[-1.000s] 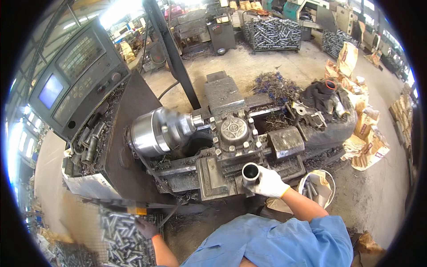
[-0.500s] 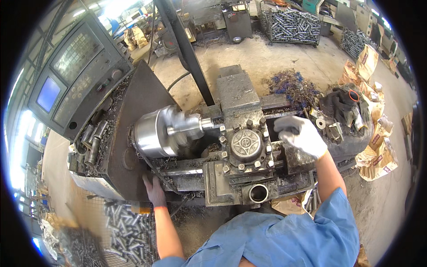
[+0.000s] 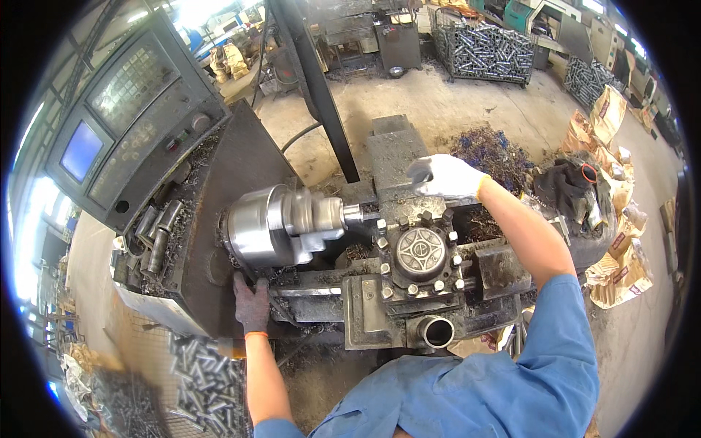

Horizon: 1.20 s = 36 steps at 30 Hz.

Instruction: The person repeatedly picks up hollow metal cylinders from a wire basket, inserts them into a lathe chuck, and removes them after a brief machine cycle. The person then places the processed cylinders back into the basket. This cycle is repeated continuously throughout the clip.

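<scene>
A lathe chuck [image 3: 255,228] is blurred, as if spinning, with a bright metal rod [image 3: 352,213] sticking out of its right side. Right of it stands the square tool post [image 3: 420,254] with a round star-patterned cap and several bolts. My right hand [image 3: 447,177], in a white glove with dark fingers, is above the far side of the tool post; its fingers are smeared by motion. In a grey glove, my left hand [image 3: 252,306] rests against the lathe's front below the chuck, fingers apart and nothing visible in them.
A control panel [image 3: 131,124] with a lit screen rises at left. Metal tubes [image 3: 157,237] lie on the headstock ledge. Tangled chips [image 3: 493,157] and dark gloves [image 3: 566,190] sit at right. A wire basket of metal parts [image 3: 208,379] stands at lower left, paper sacks [image 3: 621,255] far right.
My right hand has moved left and away from me, from right of the tool post to above its far side. My left hand remains at the lathe's front. The view has shifted slightly.
</scene>
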### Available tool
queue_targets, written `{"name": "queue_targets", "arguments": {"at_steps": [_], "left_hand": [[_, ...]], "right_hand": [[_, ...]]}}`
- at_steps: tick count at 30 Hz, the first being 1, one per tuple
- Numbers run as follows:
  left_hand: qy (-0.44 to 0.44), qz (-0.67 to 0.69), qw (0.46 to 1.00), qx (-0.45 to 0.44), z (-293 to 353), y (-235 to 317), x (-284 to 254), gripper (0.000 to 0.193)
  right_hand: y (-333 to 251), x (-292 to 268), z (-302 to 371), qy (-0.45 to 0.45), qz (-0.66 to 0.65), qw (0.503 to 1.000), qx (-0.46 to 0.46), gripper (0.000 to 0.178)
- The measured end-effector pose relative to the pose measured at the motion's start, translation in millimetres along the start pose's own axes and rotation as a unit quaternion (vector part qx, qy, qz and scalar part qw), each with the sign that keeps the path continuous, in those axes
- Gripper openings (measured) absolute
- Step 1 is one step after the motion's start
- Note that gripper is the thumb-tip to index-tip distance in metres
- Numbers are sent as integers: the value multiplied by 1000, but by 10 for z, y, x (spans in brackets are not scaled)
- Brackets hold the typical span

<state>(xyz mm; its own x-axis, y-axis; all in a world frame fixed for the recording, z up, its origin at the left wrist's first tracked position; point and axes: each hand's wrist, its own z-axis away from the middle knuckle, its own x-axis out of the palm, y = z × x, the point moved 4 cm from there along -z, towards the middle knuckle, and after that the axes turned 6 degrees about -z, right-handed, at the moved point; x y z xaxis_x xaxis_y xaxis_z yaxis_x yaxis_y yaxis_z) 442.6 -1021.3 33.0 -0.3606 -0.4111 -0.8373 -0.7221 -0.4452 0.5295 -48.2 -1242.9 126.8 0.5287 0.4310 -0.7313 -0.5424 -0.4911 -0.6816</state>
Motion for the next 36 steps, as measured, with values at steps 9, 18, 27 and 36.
{"name": "queue_targets", "arguments": {"at_steps": [9, 18, 27, 36], "left_hand": [[-6, 128, 949, 288, -1096, 1289, -2, 63], [-11, 11, 944, 328, -1113, 1524, -28, 60], [-33, -98, 945, 309, -1334, 1664, 170, 65], [204, -139, 892, 378, -681, 1421, 64, 65]], "right_hand": [[-406, 914, -1174, -242, 189, 951, 35, 70], [-348, 1259, -1291, -331, 224, 912, 92, 49], [-222, 1076, -1195, -259, 214, 940, 47, 60], [181, 4, 403, 292, 8, 942, 166, 111]]}}
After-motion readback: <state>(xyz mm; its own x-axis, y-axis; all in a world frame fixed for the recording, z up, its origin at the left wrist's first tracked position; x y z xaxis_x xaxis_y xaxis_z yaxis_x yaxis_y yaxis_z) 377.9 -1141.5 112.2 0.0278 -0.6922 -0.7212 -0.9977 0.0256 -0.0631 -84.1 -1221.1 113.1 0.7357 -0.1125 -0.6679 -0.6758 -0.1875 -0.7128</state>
